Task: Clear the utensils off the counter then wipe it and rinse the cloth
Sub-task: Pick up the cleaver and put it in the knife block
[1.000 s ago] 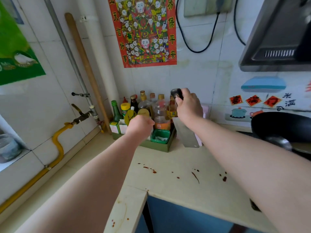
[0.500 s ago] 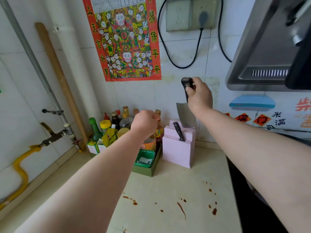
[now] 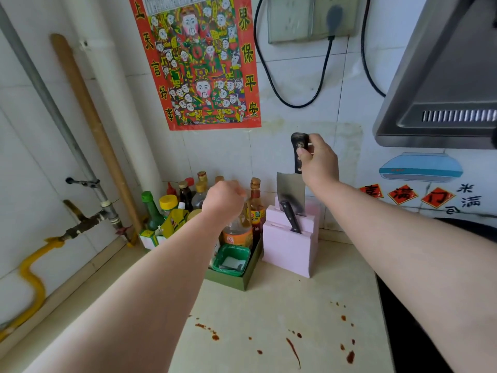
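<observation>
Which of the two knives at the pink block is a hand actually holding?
The broad-bladed cleaver: the right hand grips its dark handle above the pink block. The slimmer black-handled knife stands in a front slot, untouched.

Cleaver (image 3: 289, 192): steel blade, black handle, upright, lower end at top of pink knife block (image 3: 287, 249). Counter (image 3: 255, 305): beige, spattered red-brown.

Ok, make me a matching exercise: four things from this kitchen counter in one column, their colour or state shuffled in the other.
1 cleaver
2 knife block
3 gas hose
4 sauce splashes

A yellow
B red-brown, on the counter
C pink
D gripped by the right hand

Pairs: 1-D, 2-C, 3-A, 4-B.
</observation>
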